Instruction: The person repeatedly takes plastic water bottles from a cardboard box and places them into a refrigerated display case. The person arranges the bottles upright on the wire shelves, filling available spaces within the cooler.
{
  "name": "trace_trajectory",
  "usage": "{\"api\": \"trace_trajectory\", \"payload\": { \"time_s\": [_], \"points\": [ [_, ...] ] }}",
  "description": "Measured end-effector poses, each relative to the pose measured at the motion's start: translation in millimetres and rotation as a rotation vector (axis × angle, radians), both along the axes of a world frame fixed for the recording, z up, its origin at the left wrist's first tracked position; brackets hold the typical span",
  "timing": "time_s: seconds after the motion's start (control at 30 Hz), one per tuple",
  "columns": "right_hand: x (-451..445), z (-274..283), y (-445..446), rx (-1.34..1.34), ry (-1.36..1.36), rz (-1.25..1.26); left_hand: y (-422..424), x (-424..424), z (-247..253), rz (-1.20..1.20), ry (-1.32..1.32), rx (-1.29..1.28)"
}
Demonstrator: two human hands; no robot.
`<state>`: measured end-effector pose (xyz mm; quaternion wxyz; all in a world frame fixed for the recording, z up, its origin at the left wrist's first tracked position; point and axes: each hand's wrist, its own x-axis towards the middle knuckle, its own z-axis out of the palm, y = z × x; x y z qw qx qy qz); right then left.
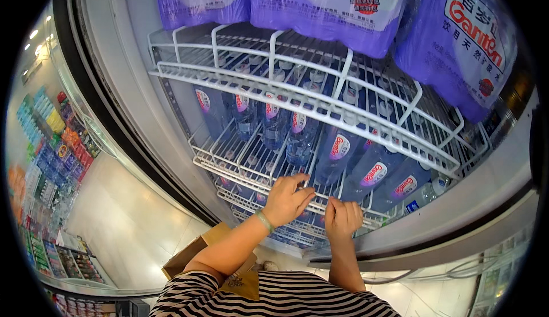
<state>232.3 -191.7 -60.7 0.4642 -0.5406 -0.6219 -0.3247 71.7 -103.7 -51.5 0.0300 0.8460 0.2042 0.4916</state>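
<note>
Before me is an upright drink cooler with white wire shelves. My left hand (286, 199), a pale green bangle on its wrist, is at the front rail of a middle shelf (246, 175), fingers spread and nothing held. To its right, my right hand (343, 217) is at the same rail with its fingers curled; whether it grips the rail or anything small cannot be told. Ganten plastic water bottles (336, 149) stand in rows just beyond both hands. Purple shrink-wrapped packs of Ganten water (326, 12) sit on the wire shelf (274, 85) above.
Below my left forearm an open cardboard box (184, 252) is on the tiled floor. The cooler's door frame (141, 115) curves along the left, and another frame edge (429, 235) lies at the lower right. Shop shelves with colourful packaged goods (60, 154) stand at the far left.
</note>
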Motion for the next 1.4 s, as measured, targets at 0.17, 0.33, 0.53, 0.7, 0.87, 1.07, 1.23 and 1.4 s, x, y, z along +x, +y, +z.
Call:
{"api": "trace_trajectory", "payload": {
  "time_s": [0.17, 0.33, 0.53, 0.7, 0.87, 1.07, 1.23, 1.4],
  "points": [
    [-2.2, 7.4, -4.6, -0.031, 0.018, 0.01, 0.4, 0.0, -1.1, -0.02, -0.033, 0.002],
    [-9.3, 16.0, -14.8, -0.034, 0.347, 0.104, -0.5, -1.3, 5.0, -0.039, -0.049, -0.042],
    [-8.4, 48.1, -26.0, 0.062, 0.403, -0.179, -13.8, 6.2, 22.5, -0.074, -0.149, -0.134],
    [-4.3, 47.5, -9.7, -0.041, 0.396, -0.37, -28.9, 37.2, 55.6, -0.351, -0.211, -0.297],
    [-5.9, 67.9, -11.1, -0.264, 0.505, -0.406, -30.1, 77.4, 54.8, -0.266, -0.188, -0.508],
    [6.7, 63.6, -11.9, -0.239, 0.523, -0.324, -34.9, 90.3, 50.2, -0.179, -0.227, -0.492],
    [-1.9, 67.9, -26.1, -0.142, 0.59, -0.249, -43.8, 79.0, 56.2, -0.294, -0.326, -0.468],
    [-21.7, 68.8, -41.3, 0.0, 0.689, -0.071, -64.3, 43.0, 70.5, -0.435, -0.417, -0.383]
  ]
}}
